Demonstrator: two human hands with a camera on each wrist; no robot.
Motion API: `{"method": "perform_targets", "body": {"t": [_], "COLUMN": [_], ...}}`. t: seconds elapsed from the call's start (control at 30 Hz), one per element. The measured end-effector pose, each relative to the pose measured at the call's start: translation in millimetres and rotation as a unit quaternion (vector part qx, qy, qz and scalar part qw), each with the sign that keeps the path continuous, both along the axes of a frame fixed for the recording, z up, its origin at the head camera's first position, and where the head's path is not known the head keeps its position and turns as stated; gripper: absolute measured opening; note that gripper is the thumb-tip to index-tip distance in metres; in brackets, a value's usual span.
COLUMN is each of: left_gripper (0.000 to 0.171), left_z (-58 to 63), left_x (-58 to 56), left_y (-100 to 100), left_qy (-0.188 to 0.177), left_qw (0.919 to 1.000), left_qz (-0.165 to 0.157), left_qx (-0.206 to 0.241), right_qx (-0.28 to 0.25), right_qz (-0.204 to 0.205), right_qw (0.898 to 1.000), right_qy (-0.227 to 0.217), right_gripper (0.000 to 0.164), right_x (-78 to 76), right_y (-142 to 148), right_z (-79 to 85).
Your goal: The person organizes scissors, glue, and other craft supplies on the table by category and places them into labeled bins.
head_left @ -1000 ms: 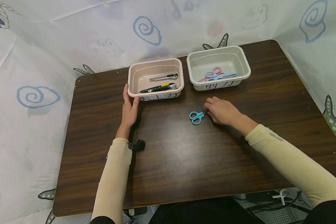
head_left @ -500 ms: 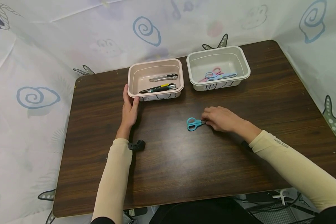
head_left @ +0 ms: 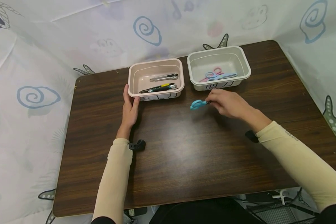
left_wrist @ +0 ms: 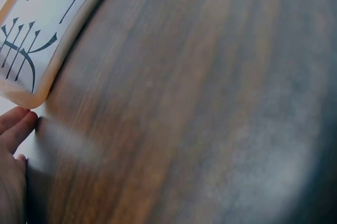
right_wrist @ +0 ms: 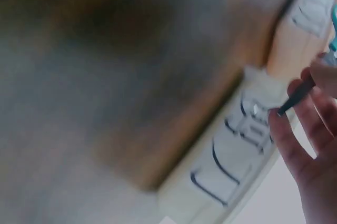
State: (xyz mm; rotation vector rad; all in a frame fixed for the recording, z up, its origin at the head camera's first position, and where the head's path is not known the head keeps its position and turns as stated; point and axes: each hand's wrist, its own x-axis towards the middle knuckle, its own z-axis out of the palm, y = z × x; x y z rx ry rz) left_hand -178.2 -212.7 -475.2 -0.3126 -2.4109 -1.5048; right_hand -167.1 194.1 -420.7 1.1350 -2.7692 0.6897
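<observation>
My right hand (head_left: 226, 102) pinches a small pair of turquoise-handled scissors (head_left: 197, 104) by the blades, held above the table in front of the grey-white box. In the right wrist view the scissors' blade (right_wrist: 296, 97) lies between the thumb and fingers. The left hand (head_left: 129, 113) rests against the front left corner of the pink box (head_left: 133, 70), fingers along its side and thumb at the front. Its fingers (left_wrist: 17, 129) touch the box corner in the left wrist view. Several box cutters (head_left: 159, 88) lie inside the pink box.
To the right stands the grey-white box (head_left: 191, 67), with light-blue scissors (head_left: 222, 75) and pink scissors (head_left: 217, 70) inside. Both boxes carry black lettering on their fronts. They stand near the back edge of the dark wooden table (head_left: 168, 174). A patterned white curtain (head_left: 100, 31) hangs behind.
My right hand drew the scissors slightly toward me along the table, then lifted them and moved toward the grey-white box. The left hand stayed at the pink box.
</observation>
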Motion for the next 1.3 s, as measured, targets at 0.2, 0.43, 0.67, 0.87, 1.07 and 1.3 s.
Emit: {"method": "perform_targets", "body": {"t": [0.2,0.43,0.67,0.87,1.07,1.3], "left_gripper": [0.066,0.066,0.067,0.067,0.065,0.066], "left_z": [-1.1,-2.1,-3.3,-3.8,-3.5,-3.7], "left_x": [-0.7,-1.2,-1.1,-1.4,-1.2,-1.8], "left_y": [-0.3,-0.5,-1.0,-1.4,-0.6,-0.7], "left_qy": [-0.002,-0.005,-0.003,-0.001,-0.001,0.003], "left_qw": [1.0,1.0,1.0,0.9999,1.0,0.9999], "left_qz": [0.002,0.005,0.006,0.002,-0.001,-0.002], "left_qx": [0.001,0.002,0.002,0.011,0.01,0.01], "right_qx": [-0.028,0.014,0.037,0.008,-0.019,-0.037], "right_qz": [-0.107,-0.193,-0.203,-0.191,-0.198,-0.197], "right_qw": [0.993,0.981,0.977,0.979,0.974,0.974], "right_qy": [0.036,-0.005,-0.061,-0.076,-0.109,-0.107], "right_gripper": [0.022,0.034,0.043,0.04,0.039,0.038], "right_x": [-24.1,-47.6,-62.6,-68.2,-69.5,-70.6], "right_y": [13.6,25.9,29.6,29.2,30.4,36.5], "right_z": [16.6,23.9,21.0,15.9,14.9,9.7]}}
